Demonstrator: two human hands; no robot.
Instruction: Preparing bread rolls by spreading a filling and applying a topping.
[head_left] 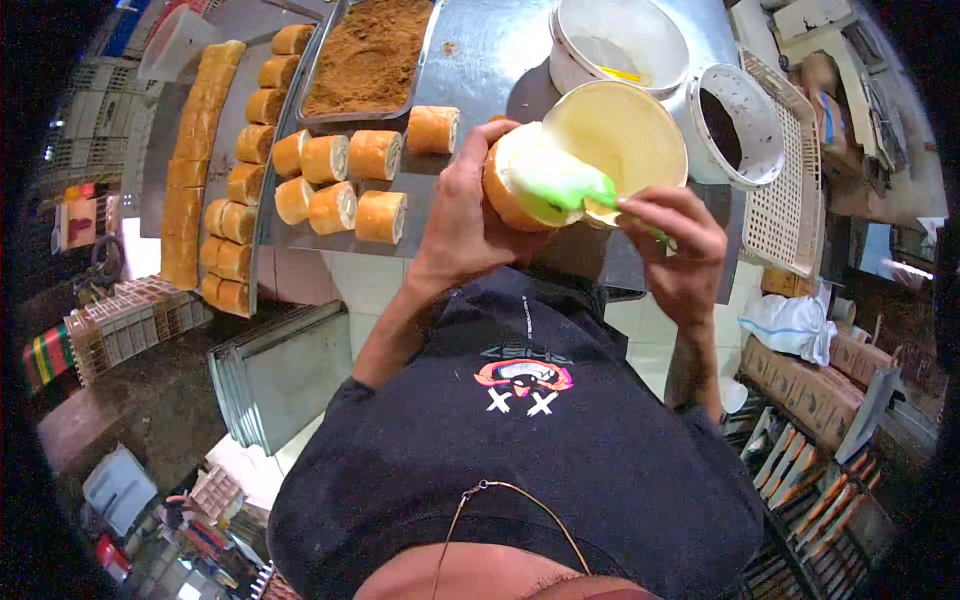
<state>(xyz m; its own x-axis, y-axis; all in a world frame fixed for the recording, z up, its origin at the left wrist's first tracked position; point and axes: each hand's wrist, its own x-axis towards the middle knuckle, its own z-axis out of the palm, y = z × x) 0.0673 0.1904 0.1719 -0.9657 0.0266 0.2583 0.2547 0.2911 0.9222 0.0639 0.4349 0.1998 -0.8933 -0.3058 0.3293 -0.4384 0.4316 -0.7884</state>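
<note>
My left hand point(462, 222) is wrapped round a thick golden-brown bread roll point(510, 212) whose upturned face is covered with white cream. In my right hand point(685, 245), the fingers pinch a bright green spatula point(592, 186), its blade lying against the cream and partly blurred. Directly behind both hands, a cream-coloured tub point(655, 125) tilts toward me, with a pale yellow smear inside. To the left of my left hand, several cut rolls point(375, 155) with swirled white filling lie on their sides on the metal table point(480, 60).
A metal tray of brown crumbs point(365, 55) sits at the far left, beside rows of more rolls point(255, 143) and a long bread strip point(195, 150). On the right are a white bucket point(620, 30), a tub with dark contents point(765, 150) and a perforated crate point(795, 190).
</note>
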